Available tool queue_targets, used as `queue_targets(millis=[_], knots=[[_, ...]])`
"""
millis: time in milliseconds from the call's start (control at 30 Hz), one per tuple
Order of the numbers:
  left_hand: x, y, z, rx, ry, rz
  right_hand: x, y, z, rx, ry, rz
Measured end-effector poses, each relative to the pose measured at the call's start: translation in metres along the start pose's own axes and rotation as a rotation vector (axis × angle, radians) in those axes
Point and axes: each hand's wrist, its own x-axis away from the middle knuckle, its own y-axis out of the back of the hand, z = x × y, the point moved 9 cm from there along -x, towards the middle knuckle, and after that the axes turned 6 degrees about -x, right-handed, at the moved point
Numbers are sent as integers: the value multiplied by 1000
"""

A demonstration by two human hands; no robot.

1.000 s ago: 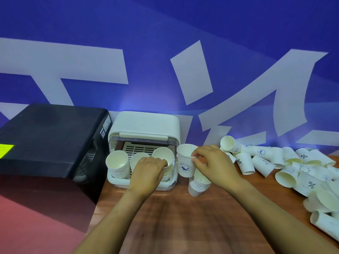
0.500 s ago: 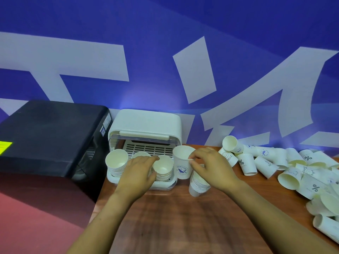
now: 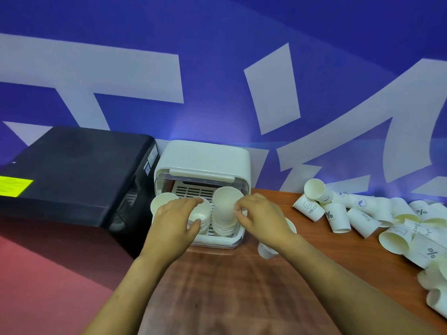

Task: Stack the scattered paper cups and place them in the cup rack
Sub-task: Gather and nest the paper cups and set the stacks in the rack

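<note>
A: Both hands are in at the cup rack (image 3: 203, 163), twelve o'clock on the bench (image 3: 217, 286). The right hand (image 3: 262, 220) has its fingers pinched on the rim of a single cup (image 3: 225, 204), sitting atop the right stack (image 3: 223, 226) in the tray.

B: And the left hand (image 3: 176, 223)?

A: Its fingers are wrapped around the middle stack (image 3: 199, 217). A third stack (image 3: 162, 201) stands at the tray's nine o'clock side.

B: Anything outside the rack?

A: A short stack (image 3: 267, 250) on the bench under the right wrist, and loose cups (image 3: 362, 213) tumbled out at three o'clock, well apart.
</note>
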Motion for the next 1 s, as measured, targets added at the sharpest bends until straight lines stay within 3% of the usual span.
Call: queue_targets(millis=[133,333,767,900,1000], knots=[[2,1,-1,7,-2,4,3,-9,-8,-1,-42,66],[1,-3,-21,2,-55,14,21,9,-25,-41,-121,33],[-20,-76,-180,37,-287,209,90,56,-153,-107,-408,46],[-36,-112,-229,51,-244,245,97,71,-206,-114,-438,68],[-50,-152,-254,204,-89,314,91,82,-244,-115,-436,68]])
